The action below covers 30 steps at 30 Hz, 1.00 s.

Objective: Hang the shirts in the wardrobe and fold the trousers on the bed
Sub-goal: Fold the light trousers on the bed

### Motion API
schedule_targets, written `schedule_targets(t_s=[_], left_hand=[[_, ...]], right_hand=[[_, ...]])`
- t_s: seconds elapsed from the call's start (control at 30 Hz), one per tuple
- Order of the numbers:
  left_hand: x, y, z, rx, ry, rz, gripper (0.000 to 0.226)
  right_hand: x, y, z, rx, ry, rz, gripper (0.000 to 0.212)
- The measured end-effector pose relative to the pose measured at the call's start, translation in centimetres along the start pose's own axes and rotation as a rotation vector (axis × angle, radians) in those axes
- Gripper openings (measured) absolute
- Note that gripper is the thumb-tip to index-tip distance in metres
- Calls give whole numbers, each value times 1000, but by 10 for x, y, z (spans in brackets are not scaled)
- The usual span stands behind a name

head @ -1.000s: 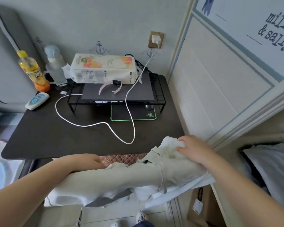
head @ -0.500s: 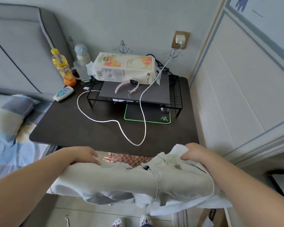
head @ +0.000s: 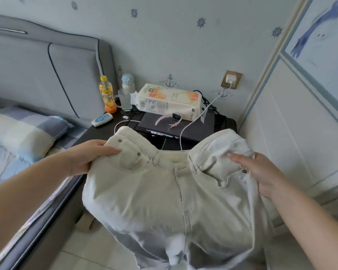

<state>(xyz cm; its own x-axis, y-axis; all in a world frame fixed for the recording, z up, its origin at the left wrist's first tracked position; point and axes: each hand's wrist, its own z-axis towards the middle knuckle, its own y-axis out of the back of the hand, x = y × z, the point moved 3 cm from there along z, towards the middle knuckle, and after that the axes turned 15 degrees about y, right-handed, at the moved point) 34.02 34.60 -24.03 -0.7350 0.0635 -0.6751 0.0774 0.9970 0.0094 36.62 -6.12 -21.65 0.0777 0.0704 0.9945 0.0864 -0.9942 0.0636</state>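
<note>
Since half a second ago, trousers (head: 164, 191) lifted and spread front-up, waistband toward the far side; view now takes in more bed. Left hand (head: 86, 156) grips left waistband corner, thumb on top by the pocket, other fingers hidden beneath the cloth. Right hand (head: 260, 172) holds right waistband side, fingers curled into the fabric; fingertips only partly seen. Trouser legs hang down, cut off by the lower edge. Bed (head: 18, 152) lies left, checked bedding, grey headboard (head: 47, 75) behind. Trousers are held in the air beside it, not on it, and hide the near part of the dark side table (head: 105, 131). Farther back: white cable (head: 191, 125), pink watch (head: 168, 119), carton (head: 170, 102), orange bottle (head: 106, 94), clear bottle (head: 126, 92), remote (head: 102, 120). Wall charger (head: 230, 79) farthest. Wardrobe door (head: 300, 114) right.
</note>
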Motion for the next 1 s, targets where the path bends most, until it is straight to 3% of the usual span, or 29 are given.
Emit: schedule_targets(t_s=[0.23, 0.37, 0.47, 0.57, 0.7, 0.9, 1.0], left_hand=[[11, 35, -77, -35, -275, -115, 45], [31, 78, -134, -101, -406, -174, 33], [46, 115, -169, -155, -478, -200, 53], [64, 164, -217, -204, -537, -251, 49], [94, 230, -277, -344, -607, -293, 34], [135, 318, -356, -610, -664, -338, 48], [157, 356, -396, -754, -671, -311, 45]], right_hand=[[68, -45, -43, 11, 239, 212, 23], [99, -93, -68, 34, 361, 283, 20], [120, -132, -81, 22, 465, 303, 11], [136, -185, -92, 52, 519, 282, 32], [166, -261, -103, 145, 566, 236, 33], [206, -368, -101, 232, 578, 180, 11], [224, -432, -99, 339, 619, 121, 10]])
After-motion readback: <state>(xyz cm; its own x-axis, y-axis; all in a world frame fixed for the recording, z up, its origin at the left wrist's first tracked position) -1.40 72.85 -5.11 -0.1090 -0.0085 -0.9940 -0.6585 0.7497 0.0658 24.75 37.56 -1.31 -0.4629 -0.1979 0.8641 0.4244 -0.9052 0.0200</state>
